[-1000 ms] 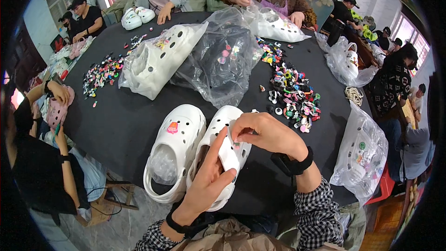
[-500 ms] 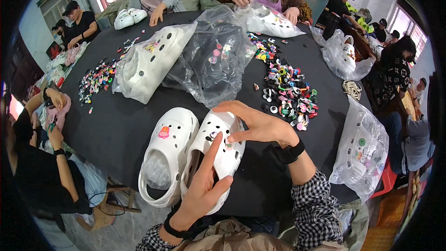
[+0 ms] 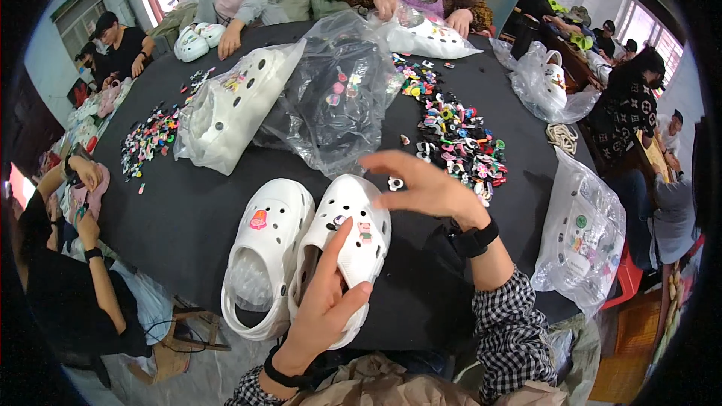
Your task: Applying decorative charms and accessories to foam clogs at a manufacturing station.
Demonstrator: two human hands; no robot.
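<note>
Two white clogs stand side by side at the near edge of the table. The right clog (image 3: pixel 352 199) carries a pink-and-green bear charm (image 3: pixel 365 233) and a small black-and-white charm (image 3: pixel 339 221) partly behind my finger. My left hand (image 3: pixel 320 323) grips this clog at its heel opening, index finger stretched along the upper and thumb over the side; its other fingers are partly hidden inside. Just off the clog's toe, my right hand (image 3: pixel 432 194) is open and slightly blurred, nothing visible in it. The left clog (image 3: pixel 282 197) has an orange-red charm (image 3: pixel 258 219) and clear plastic stuffed inside.
Loose charm piles lie at right (image 3: pixel 462 139) and left (image 3: pixel 150 135). Bagged white clogs (image 3: pixel 233 109) and a clear plastic bag (image 3: pixel 331 105) lie ahead; another bagged pair (image 3: pixel 579 233) is at right, below a coiled cord (image 3: pixel 562 137). Two people sit across the table.
My right hand has come off the clog and moved up and right, uncovering the bear charm. My left hand stays on the clog. The whole view has shifted slightly.
</note>
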